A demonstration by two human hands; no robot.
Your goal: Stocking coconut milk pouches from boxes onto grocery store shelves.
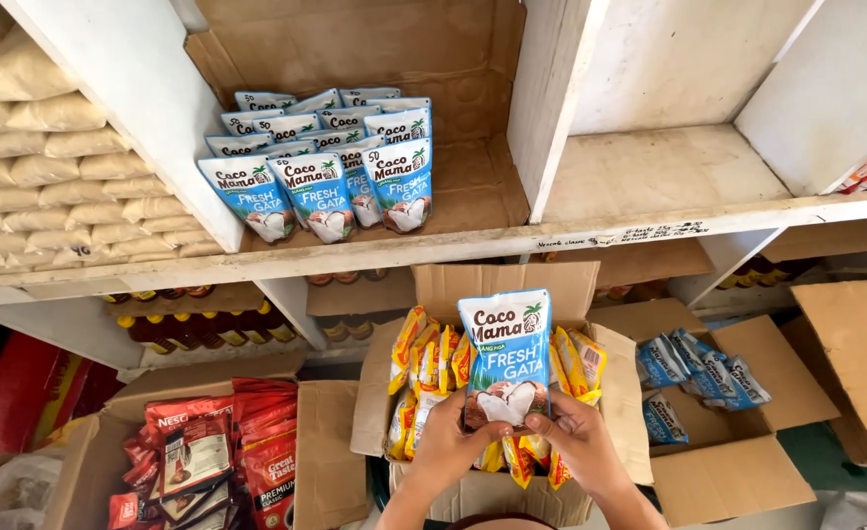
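Note:
Both hands hold up one blue and white stand-up pouch [505,355] by its bottom edge. My left hand [448,442] grips its lower left corner and my right hand [578,439] its lower right. The pouch stands upright over an open cardboard box [610,422] filled with several yellow and orange sachets [425,363]. On the white wooden shelf [472,240] above, several matching blue pouches [323,162] stand in rows in a cardboard-lined compartment.
Clear bags of white grain [51,186] fill the left shelf compartment. Dark bottles [198,324] line the lower shelf. An open box of red packets [217,451] sits at lower left. At right another open box holds small blue packets [698,373].

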